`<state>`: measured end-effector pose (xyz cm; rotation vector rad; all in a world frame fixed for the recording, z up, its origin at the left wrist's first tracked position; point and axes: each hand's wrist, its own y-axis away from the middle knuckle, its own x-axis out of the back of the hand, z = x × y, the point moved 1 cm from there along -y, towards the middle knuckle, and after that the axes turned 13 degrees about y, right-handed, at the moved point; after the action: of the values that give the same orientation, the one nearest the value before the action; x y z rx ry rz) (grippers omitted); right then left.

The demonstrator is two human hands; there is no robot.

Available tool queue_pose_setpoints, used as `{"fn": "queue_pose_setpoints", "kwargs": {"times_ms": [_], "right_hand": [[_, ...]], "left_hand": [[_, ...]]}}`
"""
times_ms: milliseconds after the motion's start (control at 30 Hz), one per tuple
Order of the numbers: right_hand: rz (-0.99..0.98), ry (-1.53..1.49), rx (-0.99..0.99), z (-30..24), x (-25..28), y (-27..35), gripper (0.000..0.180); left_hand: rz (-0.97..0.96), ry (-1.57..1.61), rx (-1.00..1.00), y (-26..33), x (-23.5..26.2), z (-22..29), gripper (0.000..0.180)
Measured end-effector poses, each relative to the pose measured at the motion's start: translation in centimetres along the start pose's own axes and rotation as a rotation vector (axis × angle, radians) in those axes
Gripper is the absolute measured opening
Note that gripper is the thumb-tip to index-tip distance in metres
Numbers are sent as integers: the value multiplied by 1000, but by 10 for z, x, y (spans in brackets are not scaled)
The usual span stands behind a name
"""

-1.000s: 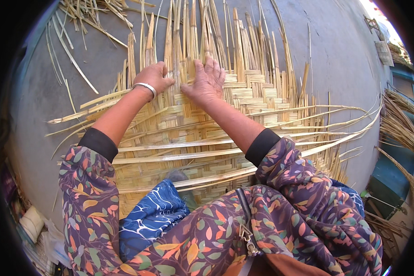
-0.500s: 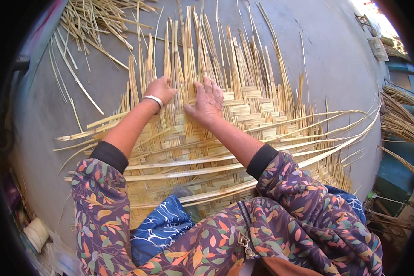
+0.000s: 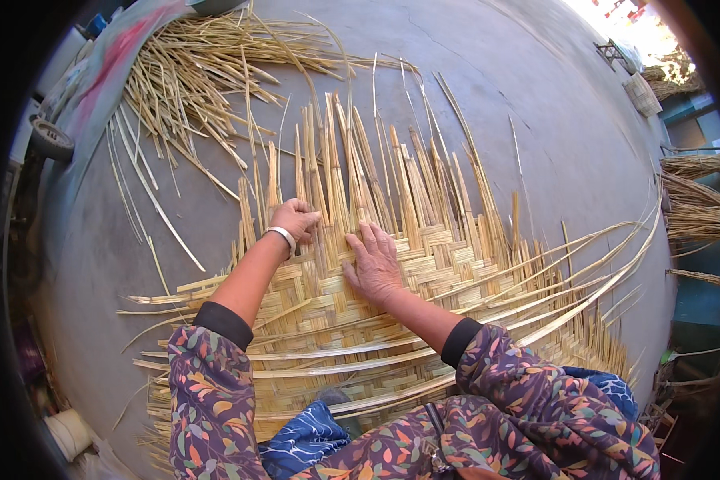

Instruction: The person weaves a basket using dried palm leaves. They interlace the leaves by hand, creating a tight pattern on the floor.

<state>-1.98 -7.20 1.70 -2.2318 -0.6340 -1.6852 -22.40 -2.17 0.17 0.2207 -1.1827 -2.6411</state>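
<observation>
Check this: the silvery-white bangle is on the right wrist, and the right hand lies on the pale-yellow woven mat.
Wrong wrist: the head view shows the silvery-white bangle on the wrist of the left hand. The right hand does lie on the pale-yellow woven mat.

Woven mat [image 3: 448, 260] partly out of sight behind the leaf-patterned jacket [image 3: 528, 392].

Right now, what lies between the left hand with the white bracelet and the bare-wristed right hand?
In the head view, flat tan strips of the pale woven mat lie between the left hand and right hand.
</observation>
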Motion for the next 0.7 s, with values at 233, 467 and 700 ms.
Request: {"fn": "queue_pose_setpoints", "kwargs": {"times_ms": [233, 467, 700], "right_hand": [[-12, -41, 29, 17, 2, -1, 49], [81, 19, 134, 18, 2, 6, 45], [102, 18, 113, 20, -1, 6, 42]], "left_hand": [[311, -654, -399, -13, -15, -3, 29], [212, -808, -461, -2, -34, 24, 29], [247, -735, -310, -24, -29, 17, 15]]}}
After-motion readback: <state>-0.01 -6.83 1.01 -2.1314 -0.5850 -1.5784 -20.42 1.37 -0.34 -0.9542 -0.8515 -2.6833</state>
